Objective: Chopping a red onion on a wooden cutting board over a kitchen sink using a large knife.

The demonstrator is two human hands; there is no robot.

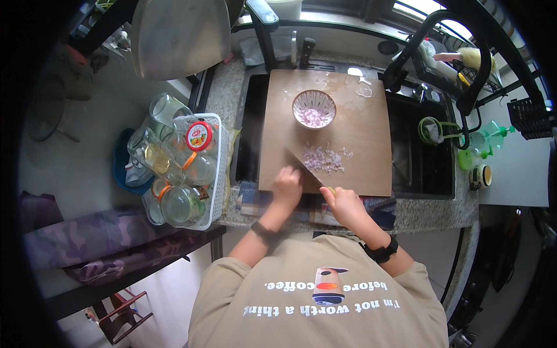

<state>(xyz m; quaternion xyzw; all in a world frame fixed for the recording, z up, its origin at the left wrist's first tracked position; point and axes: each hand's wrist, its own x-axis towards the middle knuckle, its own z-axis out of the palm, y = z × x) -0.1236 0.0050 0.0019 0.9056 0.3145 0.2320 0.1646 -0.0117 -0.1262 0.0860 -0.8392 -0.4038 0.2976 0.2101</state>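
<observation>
My right hand [347, 208] grips a knife by its yellowish handle. The knife's blade [303, 167] slants up and to the left over the wooden cutting board [370, 143], along the left side of a pile of chopped pale purple onion [324, 159]. At the board's front edge, left of the blade, is my left hand [287, 185]. It is slightly blurred, with curled fingers, and whether something is inside them is hidden. Farther back on the board stands a patterned bowl [314, 98] with more chopped onion [312, 117] at its bottom.
The board bridges a dark sink [420, 152]. Left of it, a white plastic basket [217, 174] is heaped with glass jars [182, 204]. A black faucet [481, 61] arches at the right, near green pump bottles [476, 148]. A folded cloth [252, 204] lies under the board's front edge.
</observation>
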